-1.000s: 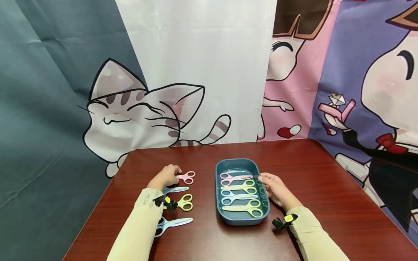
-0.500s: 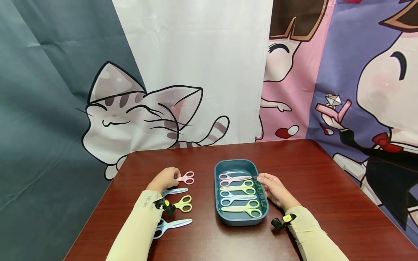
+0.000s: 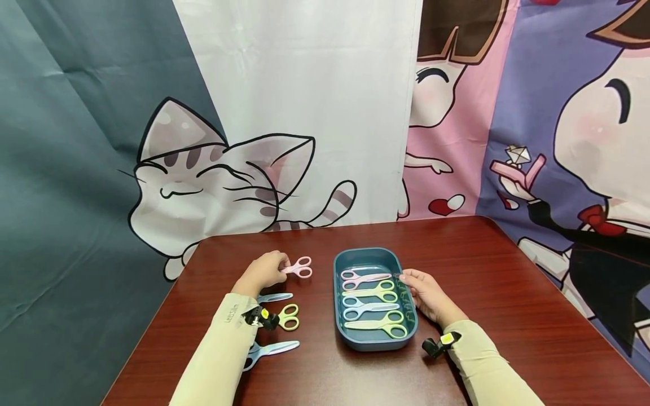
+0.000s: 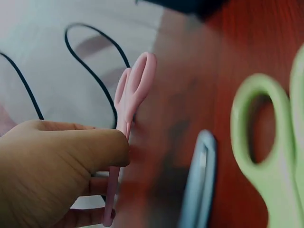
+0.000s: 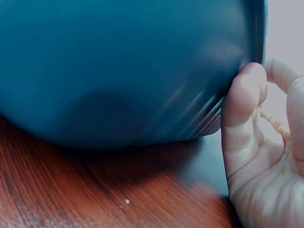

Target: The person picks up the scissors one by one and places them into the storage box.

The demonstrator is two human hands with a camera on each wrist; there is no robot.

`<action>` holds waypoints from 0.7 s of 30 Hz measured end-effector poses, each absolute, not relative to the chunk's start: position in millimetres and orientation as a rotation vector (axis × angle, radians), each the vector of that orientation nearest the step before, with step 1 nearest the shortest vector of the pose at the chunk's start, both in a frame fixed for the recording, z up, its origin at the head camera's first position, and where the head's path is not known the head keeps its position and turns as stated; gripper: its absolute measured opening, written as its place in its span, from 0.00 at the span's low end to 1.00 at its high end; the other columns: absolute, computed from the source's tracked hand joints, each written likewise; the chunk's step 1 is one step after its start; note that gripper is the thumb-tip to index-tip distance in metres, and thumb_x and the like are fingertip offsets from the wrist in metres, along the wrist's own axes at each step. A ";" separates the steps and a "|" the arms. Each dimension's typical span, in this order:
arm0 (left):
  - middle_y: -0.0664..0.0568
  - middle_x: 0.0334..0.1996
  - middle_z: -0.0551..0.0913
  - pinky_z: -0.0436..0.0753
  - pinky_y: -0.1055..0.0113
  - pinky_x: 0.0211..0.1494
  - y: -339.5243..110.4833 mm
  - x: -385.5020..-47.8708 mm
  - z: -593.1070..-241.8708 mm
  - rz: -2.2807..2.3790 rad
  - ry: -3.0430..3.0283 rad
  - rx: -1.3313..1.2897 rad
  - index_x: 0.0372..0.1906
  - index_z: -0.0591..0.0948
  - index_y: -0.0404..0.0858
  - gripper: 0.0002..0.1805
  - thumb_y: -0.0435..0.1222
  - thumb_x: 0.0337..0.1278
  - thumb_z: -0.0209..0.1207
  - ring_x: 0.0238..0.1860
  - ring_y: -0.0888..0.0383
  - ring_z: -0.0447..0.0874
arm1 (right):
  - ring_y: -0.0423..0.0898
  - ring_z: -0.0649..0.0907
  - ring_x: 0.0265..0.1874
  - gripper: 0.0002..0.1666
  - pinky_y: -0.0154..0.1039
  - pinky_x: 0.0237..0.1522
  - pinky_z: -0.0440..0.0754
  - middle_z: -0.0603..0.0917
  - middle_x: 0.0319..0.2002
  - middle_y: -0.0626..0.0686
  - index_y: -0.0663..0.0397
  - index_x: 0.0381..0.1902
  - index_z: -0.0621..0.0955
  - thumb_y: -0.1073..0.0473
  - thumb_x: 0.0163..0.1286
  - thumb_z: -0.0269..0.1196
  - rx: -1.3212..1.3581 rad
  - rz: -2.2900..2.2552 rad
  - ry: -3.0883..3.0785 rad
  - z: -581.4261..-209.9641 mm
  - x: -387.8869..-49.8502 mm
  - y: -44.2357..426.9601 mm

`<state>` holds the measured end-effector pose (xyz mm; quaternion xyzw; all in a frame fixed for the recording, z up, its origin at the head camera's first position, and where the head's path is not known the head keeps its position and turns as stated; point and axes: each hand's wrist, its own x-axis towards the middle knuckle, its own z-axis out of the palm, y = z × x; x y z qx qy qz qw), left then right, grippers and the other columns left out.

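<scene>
My left hand (image 3: 265, 273) pinches a pair of pink scissors (image 3: 299, 268) by the blade end, handles pointing toward the right. In the left wrist view the pink scissors (image 4: 126, 107) stand tilted off the table, the thumb across their blades and other fingers behind. My right hand (image 3: 429, 294) grips the right rim of a dark teal tray (image 3: 376, 345). From the right wrist, the thumb (image 5: 244, 102) lies on the tray's outer wall (image 5: 123, 71) and a finger reaches past the rim. Inside the tray lie several scissors in a column: pink, green (image 3: 373, 290), blue (image 3: 370, 307) and green.
Below the left hand lie blue scissors (image 3: 275, 297), green scissors (image 3: 289, 317) and another blue pair (image 3: 271, 349), partly hidden by the left sleeve (image 3: 218, 338). The reddish-brown table (image 3: 325, 372) ends at a printed cloth backdrop (image 3: 315, 84).
My left hand has lifted the pink scissors from the table and shifted slightly up and right with them. The right hand stays at the tray's rim; the tray keeps its place.
</scene>
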<state>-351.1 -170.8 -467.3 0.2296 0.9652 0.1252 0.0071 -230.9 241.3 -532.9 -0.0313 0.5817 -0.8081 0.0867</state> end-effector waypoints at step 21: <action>0.56 0.31 0.79 0.77 0.63 0.38 -78.6 -322.3 -401.7 0.476 2.936 0.979 0.37 0.81 0.47 0.08 0.33 0.53 0.66 0.35 0.58 0.76 | 0.37 0.83 0.23 0.12 0.34 0.27 0.86 0.85 0.31 0.49 0.64 0.49 0.74 0.58 0.79 0.56 -0.080 -2.415 1.736 -532.4 -229.7 241.4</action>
